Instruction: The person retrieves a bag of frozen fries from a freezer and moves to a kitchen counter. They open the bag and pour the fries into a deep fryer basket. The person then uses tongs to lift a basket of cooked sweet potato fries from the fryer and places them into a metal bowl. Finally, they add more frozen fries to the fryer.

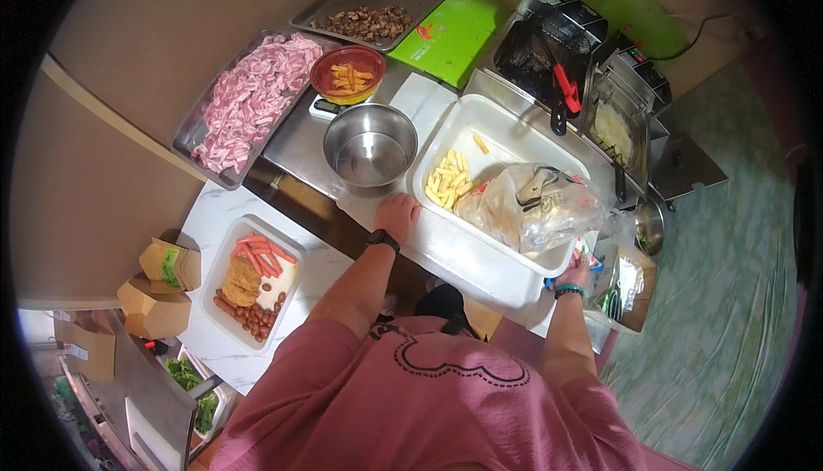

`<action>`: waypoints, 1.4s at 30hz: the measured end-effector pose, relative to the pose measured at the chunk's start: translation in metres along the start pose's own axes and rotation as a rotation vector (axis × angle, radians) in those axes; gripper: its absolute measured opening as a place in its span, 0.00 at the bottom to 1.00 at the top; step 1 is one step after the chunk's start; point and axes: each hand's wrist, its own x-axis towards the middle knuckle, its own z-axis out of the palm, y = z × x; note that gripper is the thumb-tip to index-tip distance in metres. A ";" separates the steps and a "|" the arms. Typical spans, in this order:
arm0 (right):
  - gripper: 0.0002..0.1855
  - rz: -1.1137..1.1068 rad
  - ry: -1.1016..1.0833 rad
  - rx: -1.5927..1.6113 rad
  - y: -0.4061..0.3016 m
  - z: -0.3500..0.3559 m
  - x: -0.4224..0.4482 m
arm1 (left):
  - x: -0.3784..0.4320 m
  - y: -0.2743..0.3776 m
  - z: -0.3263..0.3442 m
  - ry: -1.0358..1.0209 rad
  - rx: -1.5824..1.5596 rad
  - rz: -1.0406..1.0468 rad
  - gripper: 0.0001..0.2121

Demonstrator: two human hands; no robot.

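Note:
My left hand [397,215] rests palm down at the counter's front edge, just below a stainless steel bowl [370,143]. Its fingertips are close to the near left corner of a white plastic tub [514,122]; contact is unclear. Inside the tub lie pale cut fries [448,178], a single browned fry [480,144] and a large clear plastic bag [546,204] with printing, its contents partly hidden. At the tub's near right corner is my right hand [574,270], beside a patterned item with blue edges. Its fingers are partly hidden, so its hold cannot be told.
Two deep fryers [546,53] [617,117] stand behind the tub. A tray of sliced raw meat [257,98], a red bowl of fries [348,75] on a scale [325,108] and a tray of browned pieces [366,24] stand left. Sausages fill part of a white tray [292,284].

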 end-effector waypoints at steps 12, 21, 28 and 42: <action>0.22 0.005 0.068 -0.003 0.000 0.017 -0.012 | 0.001 0.003 -0.006 -0.035 0.031 -0.030 0.07; 0.21 0.018 0.065 0.031 -0.001 0.029 -0.027 | -0.001 0.000 -0.004 -0.060 0.077 -0.019 0.08; 0.20 0.052 0.007 0.070 -0.004 0.019 -0.018 | 0.003 0.005 -0.006 -0.083 0.114 -0.019 0.08; 0.18 -0.072 0.052 -0.184 -0.002 -0.029 0.024 | -0.009 -0.007 0.012 0.057 0.008 0.071 0.05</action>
